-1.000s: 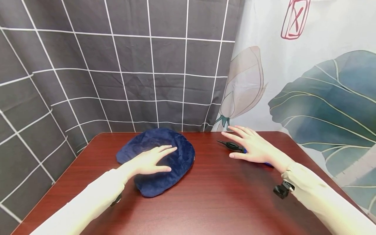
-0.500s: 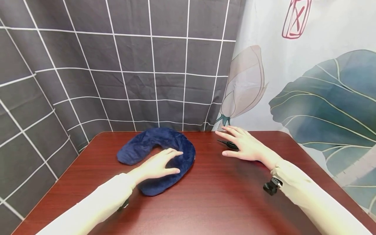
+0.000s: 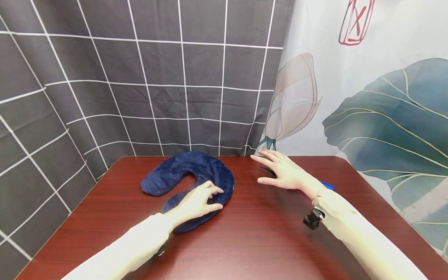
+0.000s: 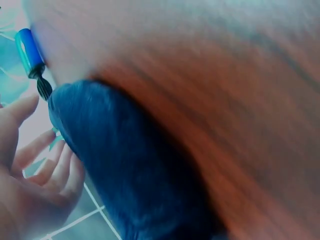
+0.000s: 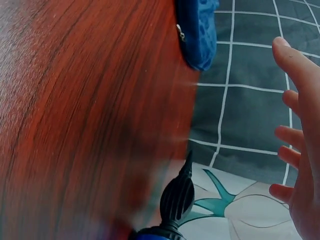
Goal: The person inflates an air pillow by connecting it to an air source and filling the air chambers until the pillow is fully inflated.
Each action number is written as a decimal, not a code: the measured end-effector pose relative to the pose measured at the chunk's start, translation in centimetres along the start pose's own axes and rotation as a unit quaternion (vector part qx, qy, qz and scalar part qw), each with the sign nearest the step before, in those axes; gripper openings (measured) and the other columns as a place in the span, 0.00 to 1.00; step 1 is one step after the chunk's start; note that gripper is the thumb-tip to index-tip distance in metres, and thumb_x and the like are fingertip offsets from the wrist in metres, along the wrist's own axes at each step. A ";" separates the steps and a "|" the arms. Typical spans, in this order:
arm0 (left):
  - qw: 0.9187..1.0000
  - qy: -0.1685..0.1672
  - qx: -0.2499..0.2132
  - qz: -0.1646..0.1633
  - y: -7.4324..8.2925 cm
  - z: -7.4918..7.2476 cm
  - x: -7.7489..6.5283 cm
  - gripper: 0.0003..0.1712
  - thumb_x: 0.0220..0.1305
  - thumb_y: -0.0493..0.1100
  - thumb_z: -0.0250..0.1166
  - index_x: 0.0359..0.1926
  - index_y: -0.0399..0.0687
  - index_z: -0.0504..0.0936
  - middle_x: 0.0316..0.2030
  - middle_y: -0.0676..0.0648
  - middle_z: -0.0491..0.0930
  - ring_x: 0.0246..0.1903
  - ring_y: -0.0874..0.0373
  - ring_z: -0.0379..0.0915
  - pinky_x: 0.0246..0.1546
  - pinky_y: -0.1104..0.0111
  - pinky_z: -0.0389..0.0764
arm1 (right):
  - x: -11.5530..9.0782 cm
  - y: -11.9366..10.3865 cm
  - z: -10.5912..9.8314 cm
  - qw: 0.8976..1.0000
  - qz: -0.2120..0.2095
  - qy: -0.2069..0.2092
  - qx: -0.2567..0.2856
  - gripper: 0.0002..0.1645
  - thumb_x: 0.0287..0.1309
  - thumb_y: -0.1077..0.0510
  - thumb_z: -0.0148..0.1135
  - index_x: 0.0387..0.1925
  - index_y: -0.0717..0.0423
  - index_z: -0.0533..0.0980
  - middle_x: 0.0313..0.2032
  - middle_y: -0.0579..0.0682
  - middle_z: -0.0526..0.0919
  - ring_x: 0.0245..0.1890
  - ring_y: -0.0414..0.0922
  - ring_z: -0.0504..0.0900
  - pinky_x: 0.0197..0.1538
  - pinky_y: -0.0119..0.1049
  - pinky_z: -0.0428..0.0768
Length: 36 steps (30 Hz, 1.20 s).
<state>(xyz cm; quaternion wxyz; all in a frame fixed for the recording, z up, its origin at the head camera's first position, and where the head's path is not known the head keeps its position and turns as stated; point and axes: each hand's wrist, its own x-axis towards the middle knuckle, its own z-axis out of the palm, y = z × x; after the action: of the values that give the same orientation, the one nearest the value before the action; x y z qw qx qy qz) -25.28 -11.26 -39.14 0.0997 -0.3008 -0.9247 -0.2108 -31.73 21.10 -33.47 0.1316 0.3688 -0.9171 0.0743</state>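
Note:
A navy plush U-shaped neck pillow (image 3: 210, 167) lies on the left half of the table. Over its near arm hovers my left hand (image 3: 197, 200), fingers slightly bent and holding nothing; whether a fingertip brushes the pillow I cannot tell. To the right, my right hand (image 3: 285, 173) is spread in the air, holding nothing. Beneath it lies a blue cylindrical object with a black ribbed, pointed end (image 5: 177, 200). In the head view the hand hides most of that object, leaving its blue end (image 3: 327, 185) and black tip showing.
The reddish-brown wooden table (image 3: 245, 241) reaches back to a dark grid-patterned curtain (image 3: 157, 77). A white curtain with lotus prints (image 3: 385, 116) hangs on the right. In the right wrist view a zipper pull (image 5: 180, 33) shows on the pillow.
Both hands have moved: the left rightward and slightly down over the pillow, its fingers bending more, the right leftward. The pillow and the blue object stay put.

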 end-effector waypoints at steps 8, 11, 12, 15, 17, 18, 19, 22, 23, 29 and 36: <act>1.000 0.012 0.011 0.014 -0.1 0.9 0.0 0.20 0.52 0.48 0.76 0.47 0.51 0.84 0.31 0.54 0.77 0.32 0.62 0.75 0.35 0.71 0.76 | 0.9 -0.2 1.5 1.000 -0.004 0.006 0.014 0.44 0.60 0.32 0.59 0.74 0.37 0.59 0.71 0.51 0.67 0.72 0.53 0.63 0.71 0.59 0.61; 1.000 0.009 -0.003 0.015 -0.2 0.9 0.0 0.20 0.52 0.46 0.76 0.47 0.51 0.84 0.30 0.54 0.78 0.32 0.62 0.75 0.36 0.72 0.76 | 1.2 -0.5 2.1 1.000 -0.004 0.007 0.026 0.44 0.60 0.33 0.60 0.74 0.38 0.60 0.70 0.52 0.68 0.71 0.53 0.64 0.71 0.59 0.62; 1.000 0.009 -0.009 0.014 -0.2 0.8 -0.1 0.19 0.52 0.46 0.76 0.47 0.51 0.84 0.30 0.54 0.78 0.32 0.62 0.75 0.36 0.72 0.76 | 1.3 -0.7 2.2 0.999 -0.003 0.006 0.031 0.44 0.60 0.33 0.61 0.74 0.39 0.61 0.70 0.52 0.68 0.71 0.53 0.64 0.71 0.59 0.62; 0.999 0.008 -0.025 0.019 -0.4 0.8 -0.1 0.18 0.52 0.43 0.75 0.46 0.49 0.84 0.29 0.53 0.79 0.31 0.62 0.76 0.36 0.73 0.76 | 1.6 -1.1 2.7 0.999 -0.003 0.001 0.047 0.45 0.59 0.33 0.62 0.73 0.41 0.62 0.70 0.54 0.68 0.71 0.54 0.65 0.70 0.58 0.63; 0.999 0.006 -0.041 0.019 -0.4 0.8 -0.2 0.17 0.53 0.41 0.75 0.45 0.48 0.84 0.28 0.53 0.79 0.31 0.62 0.75 0.36 0.73 0.76 | 1.8 -1.3 2.8 0.998 -0.001 -0.005 0.059 0.45 0.58 0.33 0.63 0.72 0.43 0.63 0.70 0.55 0.68 0.71 0.55 0.65 0.70 0.58 0.64; 0.999 0.003 -0.049 0.019 -0.4 0.8 -0.2 0.17 0.53 0.40 0.75 0.45 0.47 0.84 0.28 0.53 0.79 0.30 0.62 0.75 0.36 0.74 0.76 | 1.8 -1.4 2.9 0.998 0.001 -0.007 0.065 0.45 0.58 0.33 0.63 0.72 0.44 0.64 0.70 0.55 0.69 0.71 0.55 0.65 0.70 0.58 0.65; 0.998 0.001 -0.056 0.019 -0.3 0.8 -0.2 0.17 0.53 0.39 0.74 0.45 0.46 0.84 0.28 0.53 0.79 0.30 0.62 0.75 0.36 0.74 0.76 | 1.9 -1.5 3.0 0.997 0.003 -0.010 0.072 0.45 0.57 0.34 0.64 0.72 0.45 0.64 0.70 0.55 0.69 0.70 0.55 0.66 0.70 0.57 0.65; 0.997 -0.008 -0.077 0.012 -0.2 0.7 -0.2 0.16 0.53 0.37 0.74 0.45 0.44 0.84 0.27 0.52 0.80 0.29 0.63 0.75 0.36 0.74 0.76 | 1.9 -1.6 3.2 0.996 0.016 -0.018 0.088 0.45 0.57 0.35 0.65 0.71 0.45 0.65 0.69 0.54 0.70 0.70 0.54 0.67 0.69 0.57 0.66; 0.997 -0.010 -0.081 0.011 -0.1 0.6 -0.2 0.16 0.53 0.37 0.74 0.45 0.44 0.84 0.27 0.52 0.80 0.29 0.63 0.75 0.35 0.75 0.76 | 2.0 -1.6 3.3 0.996 0.019 -0.020 0.090 0.44 0.56 0.35 0.65 0.71 0.45 0.65 0.68 0.54 0.71 0.69 0.54 0.67 0.69 0.57 0.67; 0.995 -0.025 -0.099 0.002 -0.1 0.5 -0.5 0.17 0.52 0.35 0.73 0.45 0.42 0.84 0.27 0.51 0.80 0.25 0.68 0.72 0.33 0.76 0.75 | 2.1 -1.8 4.2 0.994 0.032 -0.045 0.093 0.45 0.58 0.34 0.63 0.73 0.39 0.62 0.67 0.51 0.71 0.67 0.53 0.69 0.66 0.56 0.70; 0.994 -0.041 -0.104 0.001 -0.2 0.5 -0.6 0.18 0.52 0.33 0.73 0.46 0.43 0.83 0.26 0.51 0.81 0.25 0.69 0.73 0.33 0.76 0.76 | 2.6 -2.2 4.9 0.992 0.036 -0.057 0.108 0.45 0.57 0.33 0.63 0.73 0.40 0.62 0.68 0.48 0.71 0.68 0.53 0.68 0.65 0.56 0.72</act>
<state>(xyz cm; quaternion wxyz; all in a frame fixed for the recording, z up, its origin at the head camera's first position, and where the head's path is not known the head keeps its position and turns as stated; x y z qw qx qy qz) -24.93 -11.51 -39.83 0.0303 -0.3189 -0.9009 -0.2928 -32.88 16.69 -37.33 0.0356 0.3514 -0.9224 0.1562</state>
